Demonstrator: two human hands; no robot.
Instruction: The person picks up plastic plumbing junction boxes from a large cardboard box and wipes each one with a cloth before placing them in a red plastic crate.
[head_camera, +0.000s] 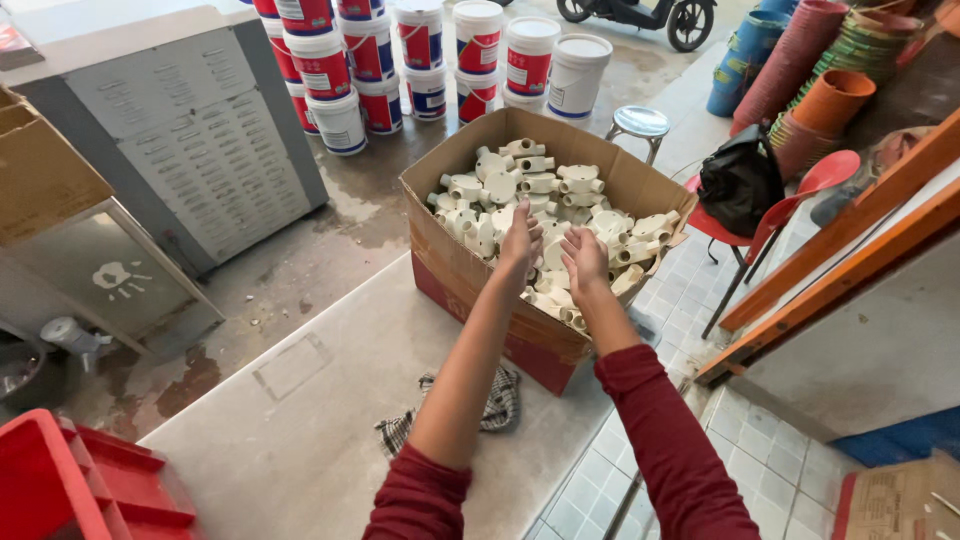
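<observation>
A large open cardboard box (455, 262) stands on the far end of a grey table (330, 400), filled with several cream plastic pipe fittings (520, 185). Both my arms, in dark red sleeves, reach forward into it. My left hand (520, 243) hovers over the fittings near the box's front wall, fingers together and pointing down. Beside it, my right hand (585, 262) is spread among the fittings, fingers apart. I cannot see a fitting gripped in either hand.
A checked cloth (495, 405) lies on the table by the box. Red bins (70, 485) sit at lower left. Stacked paint buckets (420, 50), a grey metal cabinet (190, 130), a stool (640, 123), a red chair with a black bag (742, 180) and stacked pots (820, 60) surround the box.
</observation>
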